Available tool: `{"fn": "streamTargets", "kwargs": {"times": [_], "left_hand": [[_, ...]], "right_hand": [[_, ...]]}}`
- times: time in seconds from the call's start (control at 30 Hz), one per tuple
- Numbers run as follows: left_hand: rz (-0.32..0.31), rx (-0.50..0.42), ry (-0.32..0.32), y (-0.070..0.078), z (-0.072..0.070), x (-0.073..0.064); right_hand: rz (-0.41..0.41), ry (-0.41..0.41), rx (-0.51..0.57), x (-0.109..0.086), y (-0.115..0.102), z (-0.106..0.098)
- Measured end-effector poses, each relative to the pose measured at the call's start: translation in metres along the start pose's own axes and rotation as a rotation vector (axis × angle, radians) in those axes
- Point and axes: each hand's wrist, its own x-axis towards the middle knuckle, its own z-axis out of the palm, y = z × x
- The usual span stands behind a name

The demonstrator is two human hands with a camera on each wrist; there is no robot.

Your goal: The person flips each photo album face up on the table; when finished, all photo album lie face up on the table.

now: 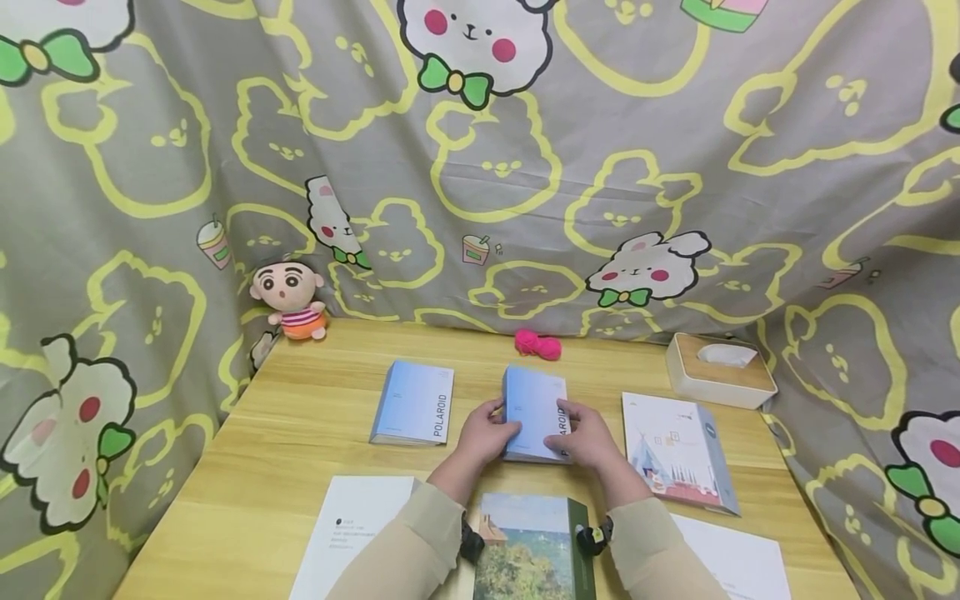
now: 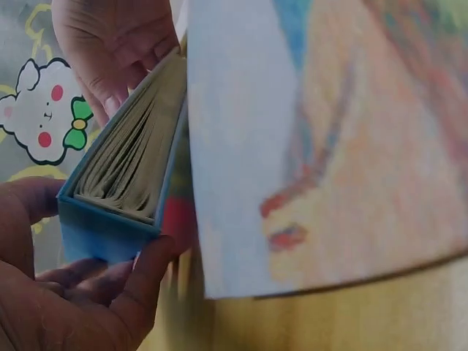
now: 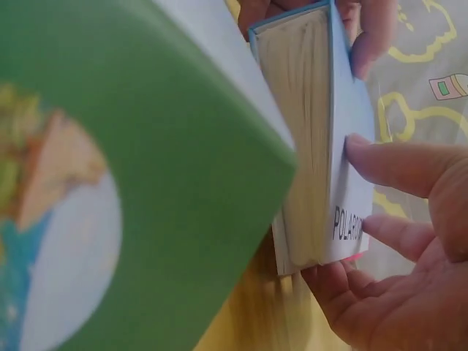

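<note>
Album, blue fading to white with POLAROID printed down its right edge (image 1: 534, 404), and it sits squarely between two hands, just right of centre in the lower half of the head view! Long axis runs up and down the frame, spine towards the left hand (image 1: 483, 433), lettered edge towards the right hand (image 1: 591, 435). Neither hand is nearer; both are on it. Left fingers curl around the spine, thumb on the cover; right fingers and thumb grip the lettered side, and the left wrist view shows page edges fanned slightly between the covers. Whether its underside touches the wooden table (image 1: 247, 450), I can't tell. Just left lies a matching POLAROID album (image 1: 412, 404), same upright axis; to the right, an album with a tent drawing (image 1: 667, 446), slightly slanted. Down at the bottom edge, a landscape-painting album (image 1: 525, 542) sits between the forearms, with a white-covered album (image 1: 348, 529) at lower left and another white cover (image 1: 742, 554) at lower right, both partly behind sleeves. Along the back now: plush doll (image 1: 288, 292) on the left, pink yarn bundle (image 1: 537, 344) above the held album, tissue box (image 1: 720, 387) on the right, and a grey cartoon-rabbit curtain (image 1: 525, 242) filling everything behind!
</note>
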Motion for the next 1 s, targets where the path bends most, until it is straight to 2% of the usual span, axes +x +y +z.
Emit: {"fn": "streamTargets", "kwargs": {"times": [0.07, 0.17, 0.27, 0.47, 0.83, 1.0], "left_hand": [[0.007, 0.074, 0.015, -0.001, 0.000, 0.001], [0.013, 0.130, 0.027, -0.002, 0.001, 0.001], [0.023, 0.155, 0.020, -0.003, 0.001, 0.001], [0.038, 0.182, -0.011, -0.002, 0.003, 0.003], [0.061, 0.210, -0.023, 0.002, 0.006, 0.003], [0.023, 0.270, 0.018, 0.006, 0.006, 0.003]], "right_hand": [[-0.025, -0.012, -0.037, 0.001, 0.001, 0.001], [-0.064, -0.038, -0.085, 0.002, 0.002, 0.002], [-0.081, -0.052, -0.117, 0.001, 0.002, 0.003], [-0.050, -0.061, -0.151, -0.002, 0.002, 0.002], [-0.069, -0.053, -0.148, -0.002, 0.005, -0.001], [-0.112, -0.083, -0.093, -0.003, 0.009, -0.014]]}}
